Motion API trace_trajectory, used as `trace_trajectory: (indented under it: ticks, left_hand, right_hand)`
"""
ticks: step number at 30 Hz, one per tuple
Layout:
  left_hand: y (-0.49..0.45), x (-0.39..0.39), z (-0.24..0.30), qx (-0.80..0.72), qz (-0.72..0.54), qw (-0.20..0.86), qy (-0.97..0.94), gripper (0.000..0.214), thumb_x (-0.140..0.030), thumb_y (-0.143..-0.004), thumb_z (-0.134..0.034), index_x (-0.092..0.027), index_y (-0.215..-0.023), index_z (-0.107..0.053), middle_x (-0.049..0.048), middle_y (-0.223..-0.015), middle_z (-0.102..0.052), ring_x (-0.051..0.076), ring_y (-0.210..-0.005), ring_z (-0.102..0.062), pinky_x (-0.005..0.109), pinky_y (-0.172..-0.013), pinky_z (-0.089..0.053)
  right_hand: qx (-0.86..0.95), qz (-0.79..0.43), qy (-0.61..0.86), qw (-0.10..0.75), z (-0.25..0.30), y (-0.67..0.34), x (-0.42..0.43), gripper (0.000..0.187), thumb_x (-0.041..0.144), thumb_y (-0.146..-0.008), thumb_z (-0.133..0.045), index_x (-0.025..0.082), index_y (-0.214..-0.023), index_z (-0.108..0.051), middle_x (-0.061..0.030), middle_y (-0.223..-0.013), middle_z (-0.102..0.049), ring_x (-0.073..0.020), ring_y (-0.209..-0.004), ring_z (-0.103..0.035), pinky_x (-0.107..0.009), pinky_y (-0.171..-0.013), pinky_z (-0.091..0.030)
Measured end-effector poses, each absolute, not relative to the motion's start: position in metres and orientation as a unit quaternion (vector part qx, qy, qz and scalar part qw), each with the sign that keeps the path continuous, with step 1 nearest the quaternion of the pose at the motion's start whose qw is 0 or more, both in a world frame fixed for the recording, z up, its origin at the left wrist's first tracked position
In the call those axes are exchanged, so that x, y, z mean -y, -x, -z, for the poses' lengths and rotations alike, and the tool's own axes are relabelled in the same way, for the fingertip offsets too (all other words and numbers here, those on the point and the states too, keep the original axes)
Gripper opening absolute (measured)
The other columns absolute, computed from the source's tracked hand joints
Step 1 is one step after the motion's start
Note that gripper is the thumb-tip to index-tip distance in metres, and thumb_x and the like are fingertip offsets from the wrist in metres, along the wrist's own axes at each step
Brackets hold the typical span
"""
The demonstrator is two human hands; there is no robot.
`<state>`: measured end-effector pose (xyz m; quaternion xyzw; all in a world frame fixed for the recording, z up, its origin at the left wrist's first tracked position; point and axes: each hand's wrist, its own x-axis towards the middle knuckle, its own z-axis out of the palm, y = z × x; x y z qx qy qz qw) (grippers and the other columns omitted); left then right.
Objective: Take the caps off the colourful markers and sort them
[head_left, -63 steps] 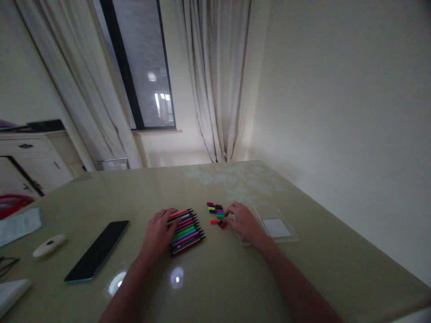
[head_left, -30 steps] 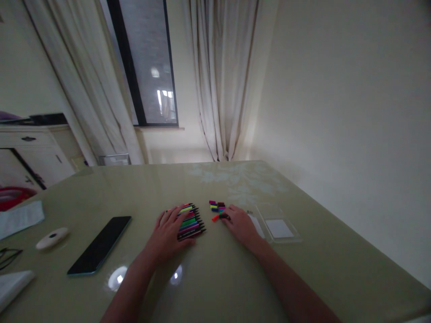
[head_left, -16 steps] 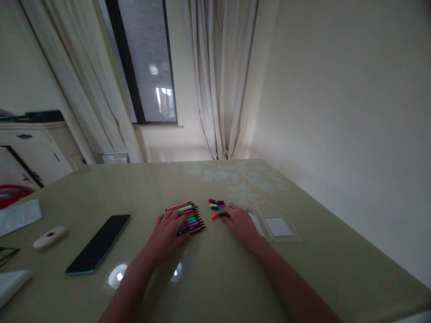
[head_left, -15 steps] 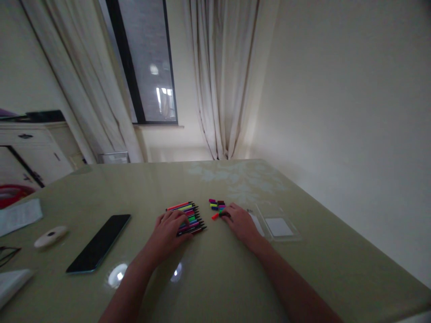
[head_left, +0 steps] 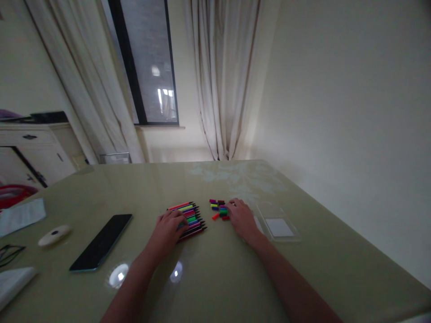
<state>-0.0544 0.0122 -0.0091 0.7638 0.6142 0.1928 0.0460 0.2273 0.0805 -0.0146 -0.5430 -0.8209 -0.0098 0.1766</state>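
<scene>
A row of coloured marker pens (head_left: pixel 189 216) without caps lies side by side in the middle of the glossy table (head_left: pixel 208 278). My left hand (head_left: pixel 166 231) rests on the near left part of the row, fingers curled down on the pens. A small heap of coloured pen caps (head_left: pixel 218 208) lies just right of the pens. My right hand (head_left: pixel 240 218) sits at the right edge of the heap, with its fingertips among the caps; whether they pinch one is too small to see.
A clear plastic case (head_left: pixel 278 224) lies right of my right hand. A black phone (head_left: pixel 103 241), a white oval object (head_left: pixel 54 234), glasses (head_left: pixel 8 252) and papers (head_left: pixel 20 214) are on the left. Curtains, a window and a cabinet stand behind the table.
My left hand has slid from the far end of the pen row to its near left side. My right hand has shifted slightly among the caps, and a red cap now shows beside it.
</scene>
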Motion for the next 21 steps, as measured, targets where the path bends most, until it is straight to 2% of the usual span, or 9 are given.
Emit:
trace_trajectory:
  ticks: [4, 16, 19, 21]
  left_hand:
    - [0.055, -0.013, 0.011, -0.614, -0.196, 0.048, -0.763, 0.018, -0.036, -0.091, -0.061, -0.028, -0.091, -0.077, 0.0047, -0.118, -0.071, 0.030, -0.117, -0.061, 0.046, -0.099, -0.044]
    - [0.056, -0.016, 0.018, -0.594, -0.220, 0.060, -0.771, 0.016, -0.035, -0.091, -0.063, -0.029, -0.087, -0.078, 0.0043, -0.119, -0.071, 0.030, -0.120, -0.060, 0.047, -0.101, -0.045]
    - [0.053, -0.017, 0.014, -0.575, -0.283, 0.090, -0.763, 0.019, -0.038, -0.092, -0.061, -0.026, -0.090, -0.075, 0.0057, -0.115, -0.073, 0.028, -0.116, -0.063, 0.045, -0.101, -0.047]
    - [0.049, -0.016, 0.009, -0.570, -0.338, 0.135, -0.737, 0.022, -0.040, -0.095, -0.055, -0.025, -0.096, -0.071, 0.0055, -0.109, -0.075, 0.025, -0.107, -0.067, 0.042, -0.096, -0.051]
  right_hand:
    - [0.804, 0.011, 0.565, 0.186, 0.012, -0.227, -0.082, 0.025, 0.018, -0.100, -0.048, 0.017, -0.108, -0.072, -0.0135, -0.120, -0.064, -0.0269, -0.109, -0.055, -0.037, -0.091, -0.043]
    - [0.786, 0.011, 0.589, 0.190, 0.012, -0.226, -0.083, 0.017, 0.024, -0.096, -0.058, 0.018, -0.094, -0.074, -0.0134, -0.115, -0.066, -0.0275, -0.107, -0.056, -0.037, -0.088, -0.043]
    - [0.771, -0.038, 0.577, 0.268, 0.007, -0.227, -0.082, 0.016, 0.025, -0.095, -0.060, 0.017, -0.095, -0.074, -0.0127, -0.109, -0.069, -0.0259, -0.105, -0.059, -0.037, -0.090, -0.045]
    - [0.757, -0.130, 0.534, 0.353, 0.001, -0.229, -0.078, 0.018, 0.031, -0.095, -0.061, 0.018, -0.098, -0.073, -0.0103, -0.101, -0.072, -0.0232, -0.097, -0.063, -0.035, -0.086, -0.048]
